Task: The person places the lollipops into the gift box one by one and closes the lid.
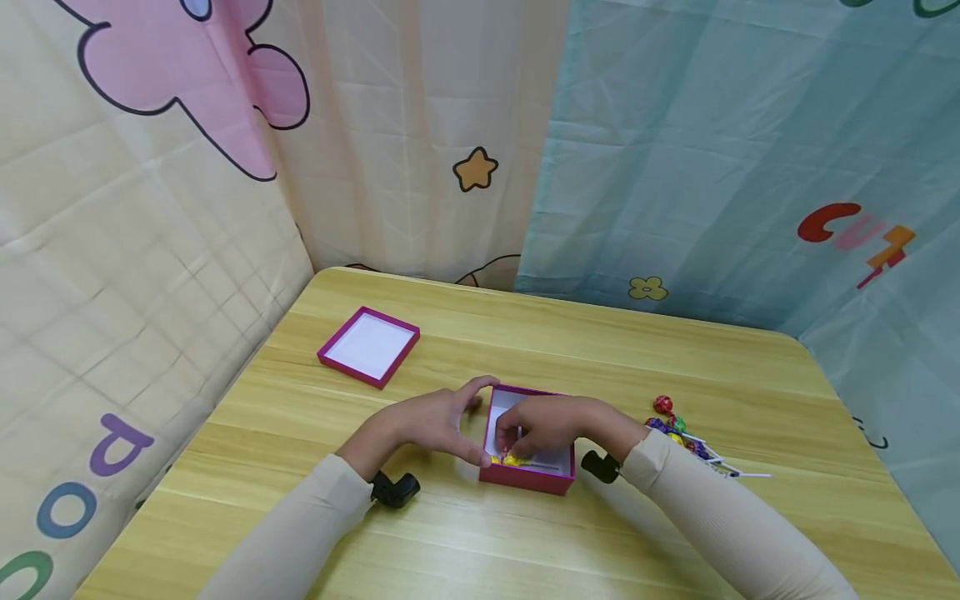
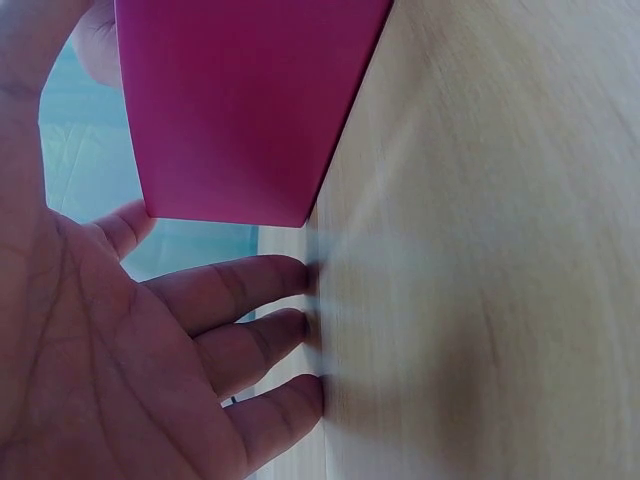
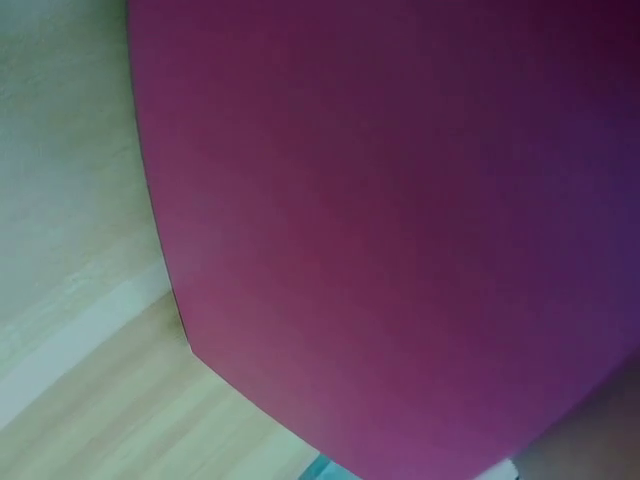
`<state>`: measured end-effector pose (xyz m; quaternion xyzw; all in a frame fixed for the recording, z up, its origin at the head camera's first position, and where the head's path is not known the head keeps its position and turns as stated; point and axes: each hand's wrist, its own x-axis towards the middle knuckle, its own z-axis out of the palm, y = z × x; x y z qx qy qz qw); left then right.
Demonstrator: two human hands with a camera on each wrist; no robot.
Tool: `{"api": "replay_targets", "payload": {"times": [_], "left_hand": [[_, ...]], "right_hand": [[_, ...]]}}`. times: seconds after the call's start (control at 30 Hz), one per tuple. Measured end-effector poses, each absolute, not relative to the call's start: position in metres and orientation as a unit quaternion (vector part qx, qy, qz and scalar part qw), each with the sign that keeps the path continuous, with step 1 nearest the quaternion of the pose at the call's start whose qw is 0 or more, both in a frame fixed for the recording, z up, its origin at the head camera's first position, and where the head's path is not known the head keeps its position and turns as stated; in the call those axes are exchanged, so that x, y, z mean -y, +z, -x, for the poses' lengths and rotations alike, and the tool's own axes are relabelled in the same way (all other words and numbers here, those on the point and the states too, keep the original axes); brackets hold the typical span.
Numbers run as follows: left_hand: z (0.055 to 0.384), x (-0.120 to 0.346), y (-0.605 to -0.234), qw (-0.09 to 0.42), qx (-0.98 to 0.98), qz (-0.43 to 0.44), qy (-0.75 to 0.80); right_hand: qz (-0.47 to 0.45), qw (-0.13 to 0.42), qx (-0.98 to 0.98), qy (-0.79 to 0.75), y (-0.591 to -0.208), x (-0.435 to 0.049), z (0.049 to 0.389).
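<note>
An open magenta box point(image 1: 525, 479) with a white inside stands on the table. My left hand point(image 1: 435, 421) spans its left side, thumb at the near corner and index finger at the far one. In the left wrist view the other fingers point(image 2: 265, 350) rest on the wood beside the box wall point(image 2: 235, 110). My right hand point(image 1: 547, 421) reaches down inside the box, fingers curled at a yellow-wrapped lollipop point(image 1: 516, 459); its grip is partly hidden. A white stick lies along the box floor. The right wrist view shows mostly the box's outer wall point(image 3: 380, 230).
The matching magenta lid point(image 1: 369, 346) lies with its white inside up at the back left. To the right, beyond my right wrist, is a loose pile of lollipops point(image 1: 678, 429) in several colours, partly behind the sleeve. Printed curtains point(image 1: 420, 167) hang behind the wooden table point(image 1: 562, 354).
</note>
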<state>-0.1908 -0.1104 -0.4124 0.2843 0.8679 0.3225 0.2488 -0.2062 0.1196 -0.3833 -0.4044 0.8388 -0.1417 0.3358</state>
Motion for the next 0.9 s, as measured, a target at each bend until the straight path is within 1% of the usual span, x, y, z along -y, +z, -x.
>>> {"api": "replay_targets", "payload": {"times": [0.27,0.5,0.7,0.9], "left_hand": [[0.190,0.112,-0.411,0.247,-0.867,-0.284,0.325],[0.192,0.110,-0.413,0.248,-0.867,-0.281,0.328],[0.191,0.108,-0.412,0.251,-0.867,-0.274,0.332],[0.191,0.108,-0.412,0.251,-0.866,-0.276,0.335]], "right_hand": [[0.410,0.303,-0.843,-0.172,-0.371,-0.130,0.210],[0.378,0.304,-0.848,-0.214,-0.355,-0.152,0.216],[0.361,0.286,-0.854,-0.243,-0.342,-0.176,0.218],[0.315,0.283,-0.865,-0.270,-0.331,-0.203,0.216]]}}
